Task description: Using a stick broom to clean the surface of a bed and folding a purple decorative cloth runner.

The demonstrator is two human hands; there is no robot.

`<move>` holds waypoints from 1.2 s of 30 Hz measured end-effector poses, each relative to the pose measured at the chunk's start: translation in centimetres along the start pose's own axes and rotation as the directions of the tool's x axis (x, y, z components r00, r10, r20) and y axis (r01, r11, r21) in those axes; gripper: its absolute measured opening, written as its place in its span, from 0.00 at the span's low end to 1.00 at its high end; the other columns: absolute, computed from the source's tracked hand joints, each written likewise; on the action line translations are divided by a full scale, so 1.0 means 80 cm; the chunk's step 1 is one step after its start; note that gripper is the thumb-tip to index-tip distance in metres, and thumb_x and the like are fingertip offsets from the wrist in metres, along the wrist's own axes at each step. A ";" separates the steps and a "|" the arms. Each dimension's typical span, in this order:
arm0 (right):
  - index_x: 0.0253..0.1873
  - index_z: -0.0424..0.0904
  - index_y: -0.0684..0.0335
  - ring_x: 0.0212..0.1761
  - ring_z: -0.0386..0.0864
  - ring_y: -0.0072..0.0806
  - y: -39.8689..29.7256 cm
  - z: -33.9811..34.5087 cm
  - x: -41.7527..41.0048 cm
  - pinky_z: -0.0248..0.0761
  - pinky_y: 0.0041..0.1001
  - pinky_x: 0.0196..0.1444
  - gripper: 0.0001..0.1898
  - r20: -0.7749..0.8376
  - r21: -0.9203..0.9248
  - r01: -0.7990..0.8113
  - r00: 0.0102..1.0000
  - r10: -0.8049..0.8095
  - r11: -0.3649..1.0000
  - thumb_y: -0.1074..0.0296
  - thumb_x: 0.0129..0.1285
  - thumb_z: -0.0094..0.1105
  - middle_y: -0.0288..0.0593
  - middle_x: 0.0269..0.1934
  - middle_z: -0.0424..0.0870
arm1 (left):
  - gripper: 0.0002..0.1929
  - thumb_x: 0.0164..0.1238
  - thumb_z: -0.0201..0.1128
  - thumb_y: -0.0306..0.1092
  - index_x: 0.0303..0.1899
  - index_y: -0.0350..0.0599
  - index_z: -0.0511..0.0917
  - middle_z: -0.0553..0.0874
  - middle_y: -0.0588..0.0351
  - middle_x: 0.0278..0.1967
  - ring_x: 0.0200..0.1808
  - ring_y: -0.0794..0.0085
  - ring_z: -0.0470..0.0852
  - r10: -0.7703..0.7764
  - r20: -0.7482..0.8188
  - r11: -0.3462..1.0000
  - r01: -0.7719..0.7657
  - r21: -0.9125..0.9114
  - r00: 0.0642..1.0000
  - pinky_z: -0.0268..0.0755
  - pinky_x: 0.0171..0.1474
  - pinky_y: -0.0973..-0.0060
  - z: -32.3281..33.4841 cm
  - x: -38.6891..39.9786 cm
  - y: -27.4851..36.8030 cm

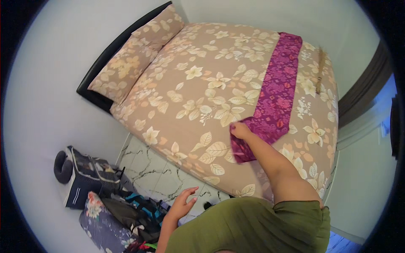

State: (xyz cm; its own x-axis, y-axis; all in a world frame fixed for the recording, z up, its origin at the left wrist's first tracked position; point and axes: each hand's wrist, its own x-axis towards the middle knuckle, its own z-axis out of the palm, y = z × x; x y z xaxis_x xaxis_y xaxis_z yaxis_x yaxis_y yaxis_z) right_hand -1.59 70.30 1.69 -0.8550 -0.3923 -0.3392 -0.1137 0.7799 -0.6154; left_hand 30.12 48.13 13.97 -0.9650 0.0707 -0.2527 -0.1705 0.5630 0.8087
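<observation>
A magenta and purple patterned cloth [278,82] lies as a long folded strip across the bed, which has a beige floral sheet [190,104]. My right hand [241,130] grips the cloth's near end, and that end is turned over towards the pillows. Slight blur covers the gripped part. My left hand [184,202] is held in the air over the tiled floor, fingers apart and nothing in it. Near the far right of the bed lies a bundle of thin straw-like sticks, perhaps a hand broom [320,72].
Floral pillows [123,68] rest against a black headboard [95,79]. On the marbled tile floor [148,167] at the lower left are a storage bag [91,177], a grey neck pillow [62,167] and piled bags and fabrics [133,212]. A dark curtain [360,91] hangs at right.
</observation>
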 end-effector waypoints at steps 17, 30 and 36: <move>0.43 0.78 0.55 0.50 0.68 0.44 0.176 0.185 -0.410 0.63 0.34 0.52 0.13 -0.339 0.281 -0.415 0.801 0.494 0.866 0.66 0.50 0.56 0.50 0.49 0.72 | 0.20 0.58 0.55 0.30 0.53 0.40 0.68 0.77 0.47 0.48 0.47 0.67 0.76 -0.059 0.686 0.995 -0.010 0.095 0.726 0.67 0.50 0.73 0.008 0.222 -0.132; 0.40 0.72 0.65 0.41 0.71 0.48 0.151 0.238 -0.379 0.64 0.38 0.46 0.10 -0.687 0.320 -0.645 0.346 0.638 0.694 0.72 0.51 0.52 0.54 0.35 0.74 | 0.22 0.65 0.46 0.50 0.54 0.46 0.66 0.75 0.62 0.40 0.43 0.77 0.71 -0.410 0.863 0.762 0.631 0.144 0.297 0.61 0.51 0.70 0.192 0.242 -0.165; 0.45 0.71 0.68 0.37 0.77 0.40 0.165 0.220 -0.358 0.69 0.31 0.40 0.20 -0.423 0.598 -0.636 0.267 0.866 0.488 0.66 0.45 0.59 0.53 0.37 0.78 | 0.24 0.59 0.55 0.51 0.52 0.46 0.66 0.75 0.62 0.41 0.46 0.73 0.70 -0.325 0.802 0.597 0.766 -0.236 0.501 0.57 0.53 0.72 0.267 0.232 -0.118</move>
State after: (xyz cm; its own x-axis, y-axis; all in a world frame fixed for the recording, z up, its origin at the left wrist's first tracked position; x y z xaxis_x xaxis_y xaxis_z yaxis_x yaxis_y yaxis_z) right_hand 30.31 83.29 -9.23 -0.5404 0.7772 -0.3225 0.7910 0.3386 -0.5095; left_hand 18.10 61.68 -9.70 -0.2677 0.5127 -0.8157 -0.8885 0.1961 0.4149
